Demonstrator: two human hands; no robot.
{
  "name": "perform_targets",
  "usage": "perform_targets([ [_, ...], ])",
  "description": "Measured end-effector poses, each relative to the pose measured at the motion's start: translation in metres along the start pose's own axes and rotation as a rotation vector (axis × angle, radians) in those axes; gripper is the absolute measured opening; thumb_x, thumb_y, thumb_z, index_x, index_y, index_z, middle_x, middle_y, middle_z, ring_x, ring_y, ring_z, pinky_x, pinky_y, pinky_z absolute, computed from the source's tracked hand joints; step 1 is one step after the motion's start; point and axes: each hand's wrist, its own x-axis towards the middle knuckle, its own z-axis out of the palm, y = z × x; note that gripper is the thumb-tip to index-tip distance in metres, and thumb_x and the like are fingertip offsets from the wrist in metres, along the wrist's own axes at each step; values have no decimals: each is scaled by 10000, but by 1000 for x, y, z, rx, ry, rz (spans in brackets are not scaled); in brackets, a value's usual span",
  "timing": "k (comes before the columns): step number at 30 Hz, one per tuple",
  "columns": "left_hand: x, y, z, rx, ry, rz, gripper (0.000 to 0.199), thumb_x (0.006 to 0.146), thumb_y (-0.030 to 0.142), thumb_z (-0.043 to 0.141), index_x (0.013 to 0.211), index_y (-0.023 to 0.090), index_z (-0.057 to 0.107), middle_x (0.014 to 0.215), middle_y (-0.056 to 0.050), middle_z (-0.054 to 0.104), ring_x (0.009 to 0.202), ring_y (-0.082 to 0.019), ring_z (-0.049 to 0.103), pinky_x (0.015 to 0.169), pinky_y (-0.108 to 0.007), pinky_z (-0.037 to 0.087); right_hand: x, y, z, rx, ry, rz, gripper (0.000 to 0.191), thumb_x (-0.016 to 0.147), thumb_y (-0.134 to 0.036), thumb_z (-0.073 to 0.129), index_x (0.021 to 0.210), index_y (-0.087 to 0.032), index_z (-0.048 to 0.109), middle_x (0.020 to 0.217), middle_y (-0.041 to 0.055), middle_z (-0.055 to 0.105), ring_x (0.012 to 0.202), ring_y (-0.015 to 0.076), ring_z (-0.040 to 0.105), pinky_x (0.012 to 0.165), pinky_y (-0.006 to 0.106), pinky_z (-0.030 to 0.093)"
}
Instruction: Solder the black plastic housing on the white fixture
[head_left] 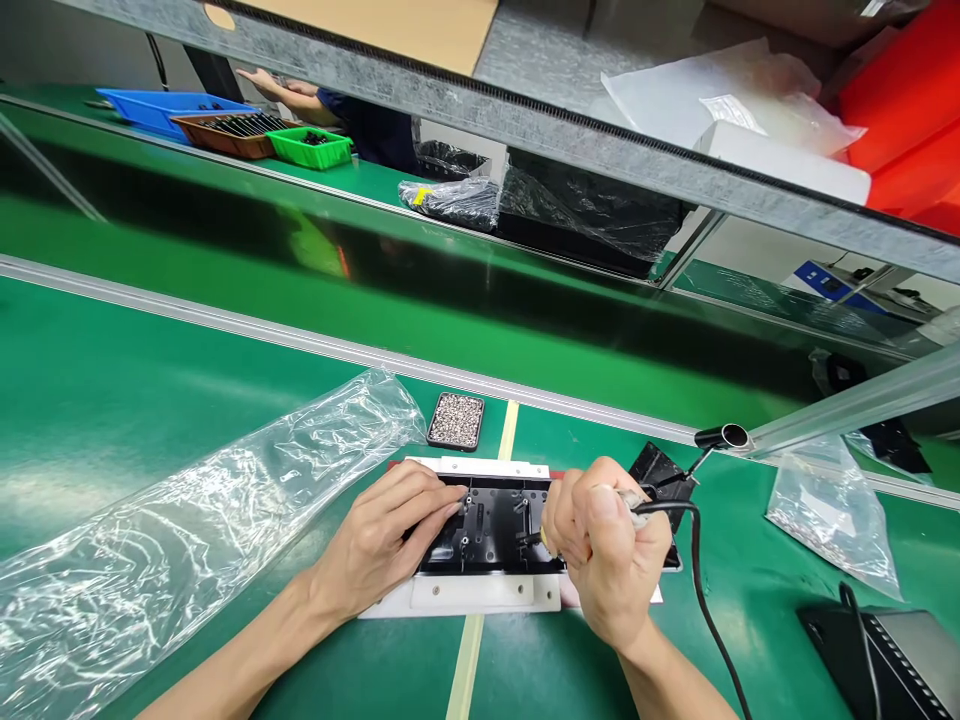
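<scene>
A black plastic housing (pixel 491 525) lies in a white fixture (pixel 480 592) on the green bench. My left hand (pixel 394 530) rests over the housing's left end, thumb and forefinger pinched together inside it; anything between them is too small to make out. My right hand (pixel 607 545) is wrapped round the pale handle of a corded soldering iron (pixel 628 500). The iron's lower part is mostly hidden by the fist and points down into the right half of the housing. Behind the fixture sits a small black tray (pixel 456 420) of tiny metal pieces.
Clear plastic film (pixel 225 520) stretches across the left. At right are a metal tube holder (pixel 721 437), a bag of small parts (pixel 832 520) and a black slotted case (pixel 877 650). A shelf (pixel 525 110) crosses above; a co-worker's arm (pixel 292 95) shows behind the bins.
</scene>
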Motion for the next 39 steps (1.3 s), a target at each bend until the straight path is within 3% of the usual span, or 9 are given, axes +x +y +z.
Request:
perform_targets([
  [39,-1,0,-1,22,16,19,390,823,24,706,1185,167,675,963,-17,676,962,-68,560,861,-230,506,1,-6,6,-7,15,-12,383,1039,-275,487,691,-156,378,540,-36,328,475,52,337,449,166,286],
])
